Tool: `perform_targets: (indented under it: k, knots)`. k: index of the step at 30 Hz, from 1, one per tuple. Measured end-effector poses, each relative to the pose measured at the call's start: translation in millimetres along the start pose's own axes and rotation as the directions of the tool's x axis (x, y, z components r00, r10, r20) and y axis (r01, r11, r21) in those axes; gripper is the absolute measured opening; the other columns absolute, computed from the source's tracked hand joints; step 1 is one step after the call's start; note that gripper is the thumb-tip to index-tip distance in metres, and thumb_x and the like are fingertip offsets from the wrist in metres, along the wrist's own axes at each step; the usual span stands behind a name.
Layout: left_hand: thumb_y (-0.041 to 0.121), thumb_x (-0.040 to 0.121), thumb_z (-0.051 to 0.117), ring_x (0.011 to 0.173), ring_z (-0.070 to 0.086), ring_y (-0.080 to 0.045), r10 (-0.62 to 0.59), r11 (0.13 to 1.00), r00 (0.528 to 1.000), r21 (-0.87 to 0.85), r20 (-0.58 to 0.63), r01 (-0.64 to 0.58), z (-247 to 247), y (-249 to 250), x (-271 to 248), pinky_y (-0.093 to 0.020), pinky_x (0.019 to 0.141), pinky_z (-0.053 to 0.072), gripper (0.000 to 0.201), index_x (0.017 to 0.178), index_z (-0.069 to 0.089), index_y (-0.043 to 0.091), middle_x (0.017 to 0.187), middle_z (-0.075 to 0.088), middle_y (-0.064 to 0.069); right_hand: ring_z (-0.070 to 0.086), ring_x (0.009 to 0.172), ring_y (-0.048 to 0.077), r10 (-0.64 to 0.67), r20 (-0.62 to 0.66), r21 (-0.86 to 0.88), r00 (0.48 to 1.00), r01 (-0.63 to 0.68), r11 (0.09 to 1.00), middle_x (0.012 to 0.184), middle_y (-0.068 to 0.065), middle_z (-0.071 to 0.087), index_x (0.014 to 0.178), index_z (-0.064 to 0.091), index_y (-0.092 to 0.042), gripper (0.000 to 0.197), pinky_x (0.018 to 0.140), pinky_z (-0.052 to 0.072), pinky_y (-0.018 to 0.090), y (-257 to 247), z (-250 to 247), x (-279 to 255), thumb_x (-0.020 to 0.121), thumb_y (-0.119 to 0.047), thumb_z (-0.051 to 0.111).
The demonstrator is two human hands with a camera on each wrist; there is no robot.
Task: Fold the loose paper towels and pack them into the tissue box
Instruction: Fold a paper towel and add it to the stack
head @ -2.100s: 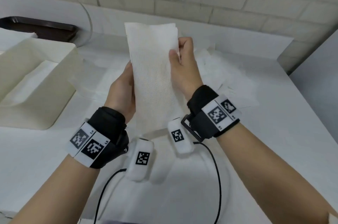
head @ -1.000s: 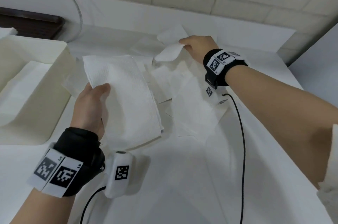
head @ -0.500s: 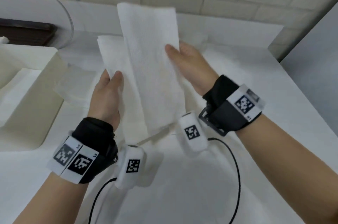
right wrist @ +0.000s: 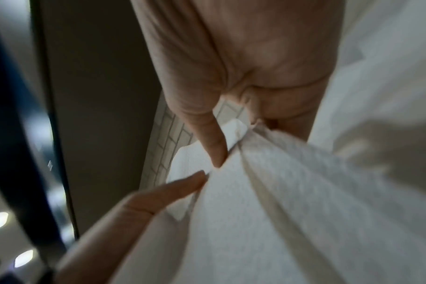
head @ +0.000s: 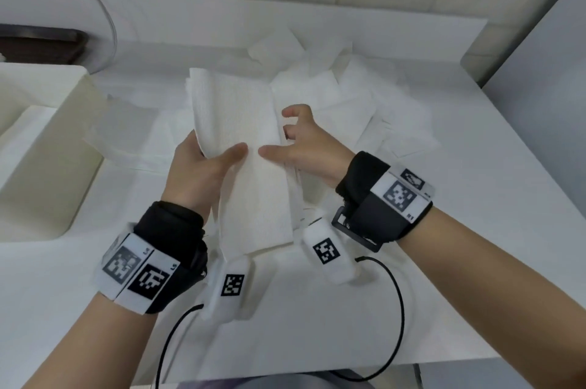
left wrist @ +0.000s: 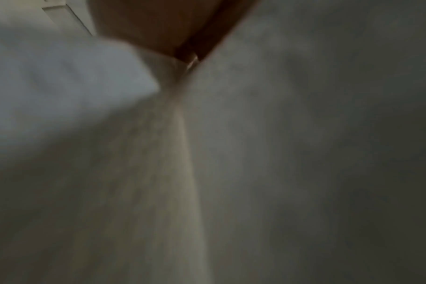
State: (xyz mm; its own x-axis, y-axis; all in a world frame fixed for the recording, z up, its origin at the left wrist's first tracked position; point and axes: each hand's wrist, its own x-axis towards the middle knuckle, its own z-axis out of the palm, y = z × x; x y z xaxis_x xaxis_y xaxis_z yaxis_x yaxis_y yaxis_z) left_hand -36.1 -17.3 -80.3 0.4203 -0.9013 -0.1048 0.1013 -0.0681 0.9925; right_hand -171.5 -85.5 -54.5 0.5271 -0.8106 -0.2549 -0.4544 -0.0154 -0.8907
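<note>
Head view: both hands hold one stack of folded paper towels above the middle of the white tabletop.
Left hand: grips the stack's left edge, thumb across the front face, fingers behind the paper.
Right hand: thumb pressed on the front of the stack close to the left thumb; the other fingers are curled at the stack's right edge.
Right wrist view: a thumb and a finger nip a gathered edge of towel, so the right hand is holding paper.
Left wrist view: dim and blurred; probably only towel surfaces close to the lens, with a patch of skin at the top.
Stack: long, tilted, its upper end toward the back wall, its lower end hanging near the wrist cameras.
Loose paper towels: scattered in a heap toward the tabletop's back-right part, behind the right hand.
Tissue box: cream, open-topped, at the tabletop's left edge, apart from both hands.
Dark tray: behind the box at the back-left corner.
</note>
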Motion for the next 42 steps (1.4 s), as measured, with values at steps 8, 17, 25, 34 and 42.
perform_targets:
  k: [8,17,25,34,42]
  knots:
    - [0.023,0.075,0.057,0.088,0.061,-0.016,0.172,0.983,0.985,0.069,0.006,-0.172,-9,14,15,-0.031,0.080,0.049,0.034,0.108,0.047,0.022,0.096,0.063,0.001,0.053,0.080,0.021,-0.268,-0.248,0.058,0.931,0.291,0.955,0.089,0.004,0.053,0.107,0.036,-0.008,0.010,0.077,0.046,0.034,-5,10,-5,0.098,-0.012,0.038]
    - [0.022,0.101,0.033,0.072,0.046,0.002,0.209,0.948,0.977,0.237,0.045,-0.213,-2,15,9,0.002,0.049,0.035,0.015,0.111,0.022,0.021,0.086,0.044,0.014,0.053,0.079,0.020,-0.239,-0.331,0.176,0.913,0.309,0.935,0.090,0.002,0.054,0.103,0.035,-0.018,0.010,0.073,0.045,0.034,4,20,-7,0.096,-0.012,0.041]
    - [0.011,0.098,0.038,0.080,0.050,0.006,0.263,0.932,0.960,0.232,0.093,-0.278,6,15,2,0.000,0.060,0.042,0.017,0.111,0.027,0.015,0.096,0.047,0.013,0.057,0.085,0.013,-0.325,-0.418,0.113,0.848,0.404,0.908,0.097,-0.002,0.059,0.121,0.040,-0.007,0.027,0.071,0.045,0.011,2,25,-19,0.096,-0.016,0.045]
    - [-0.002,0.091,0.049,0.112,0.046,-0.004,0.328,0.910,0.939,0.234,0.102,-0.343,8,9,-10,-0.007,0.087,0.044,0.043,0.116,0.017,0.014,0.126,0.033,-0.002,0.045,0.102,0.014,-0.418,-0.478,0.151,0.773,0.541,0.828,0.107,0.000,0.040,0.091,0.030,-0.031,0.020,0.092,0.042,0.027,1,53,-10,0.096,-0.015,0.041]
    - [-0.012,0.088,0.039,0.093,0.050,-0.001,0.236,0.962,0.972,0.143,-0.012,-0.231,3,5,-7,-0.014,0.078,0.048,0.039,0.110,0.022,0.015,0.104,0.043,0.006,0.048,0.089,-0.003,-0.367,-0.304,0.239,0.879,0.444,0.864,0.097,-0.017,0.039,0.105,0.021,-0.016,0.018,0.074,0.040,0.001,7,55,-7,0.098,-0.003,0.031]
